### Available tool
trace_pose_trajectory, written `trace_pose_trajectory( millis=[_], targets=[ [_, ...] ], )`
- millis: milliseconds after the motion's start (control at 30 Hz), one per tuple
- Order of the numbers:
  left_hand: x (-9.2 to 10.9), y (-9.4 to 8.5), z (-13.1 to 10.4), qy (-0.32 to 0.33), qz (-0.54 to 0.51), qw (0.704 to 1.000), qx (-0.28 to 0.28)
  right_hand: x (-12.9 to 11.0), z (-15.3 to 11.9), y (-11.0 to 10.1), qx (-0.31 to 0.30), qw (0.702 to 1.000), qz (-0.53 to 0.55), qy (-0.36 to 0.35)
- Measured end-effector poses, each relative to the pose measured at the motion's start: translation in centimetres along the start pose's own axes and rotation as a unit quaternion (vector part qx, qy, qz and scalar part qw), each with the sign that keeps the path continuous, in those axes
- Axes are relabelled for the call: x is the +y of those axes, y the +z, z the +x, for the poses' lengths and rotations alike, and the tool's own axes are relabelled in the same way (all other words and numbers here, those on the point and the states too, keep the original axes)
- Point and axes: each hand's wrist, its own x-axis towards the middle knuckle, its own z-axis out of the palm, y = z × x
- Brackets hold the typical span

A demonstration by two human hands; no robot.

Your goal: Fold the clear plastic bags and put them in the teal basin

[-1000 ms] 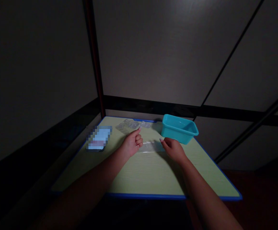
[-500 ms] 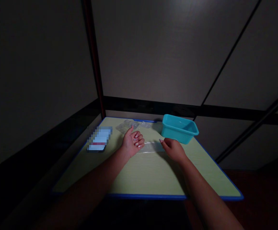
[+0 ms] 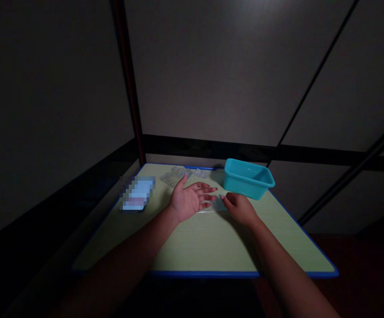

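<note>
My left hand [image 3: 190,201] is palm up above the middle of the table, its fingers stretched out and apart with nothing in them. A clear plastic bag [image 3: 216,205] lies between my hands, partly hidden behind the left fingers. My right hand [image 3: 238,206] is closed in a pinch at the bag's right end; what its fingertips hold, if anything, is too small to make out. More crumpled clear plastic [image 3: 172,176] lies behind my left hand, near the table's far edge.
A turquoise basket [image 3: 245,184] stands at the back right of the light green, blue-edged table [image 3: 205,247], just beyond my right hand. A phone with a blurred screen [image 3: 139,193] lies at the left. Dark wall panels rise behind the table.
The fingers of my left hand, curled before, have opened out to the right and now cover more of the clear bag. My right hand has stayed almost in place.
</note>
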Motion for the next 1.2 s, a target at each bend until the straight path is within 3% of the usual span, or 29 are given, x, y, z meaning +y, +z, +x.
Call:
trace_pose_trajectory(
  millis=[33,100,167,233,300,333,400,500,800,900,1033,1133,1200],
  targets=[
    [-0.2,0.0,0.1,0.014,0.109,0.993,0.032,0.0,0.0,0.0,0.001,1.000,-0.003,0.000],
    [-0.8,-0.1,0.3,0.056,0.317,0.939,0.117,0.0,0.0,-0.1,0.004,1.000,-0.009,0.000],
    [-1.5,-0.2,0.2,0.116,0.488,0.845,0.182,-0.1,0.0,-0.1,0.004,1.000,-0.010,0.001],
    [-2.0,-0.4,0.0,0.157,0.642,0.724,0.198,-0.1,0.0,-0.2,0.005,1.000,-0.008,0.002],
    [-2.4,-0.6,-0.3,0.156,0.766,0.593,0.194,-0.1,-0.1,-0.1,0.006,1.000,-0.009,0.001],
    [-2.6,-0.7,-0.4,0.141,0.799,0.553,0.191,-0.1,0.0,-0.1,0.006,1.000,-0.011,0.000],
    [-2.9,-0.9,-0.5,0.110,0.833,0.508,0.190,-0.1,0.0,0.0,0.008,1.000,-0.016,0.000],
    [-3.4,-1.2,-0.4,0.077,0.848,0.485,0.200,0.0,0.0,0.0,0.009,1.000,-0.015,0.003],
    [-3.9,-1.1,-0.3,0.049,0.850,0.478,0.215,-0.2,0.0,-0.2,0.005,0.999,-0.021,0.024],
    [-3.6,-0.9,-0.3,0.030,0.846,0.488,0.214,0.1,0.1,-0.3,0.037,0.997,-0.019,0.069],
    [-3.3,-1.0,-0.4,-0.014,0.833,0.523,0.179,1.0,0.5,-0.7,0.095,0.989,-0.020,0.108],
    [-3.5,-1.3,-0.3,-0.017,0.833,0.526,0.170,1.3,0.5,-0.5,0.102,0.993,-0.040,0.053],
    [-3.7,-1.6,-0.1,-0.009,0.837,0.522,0.162,0.9,0.1,0.0,0.063,0.997,-0.042,-0.013]
  ],
)
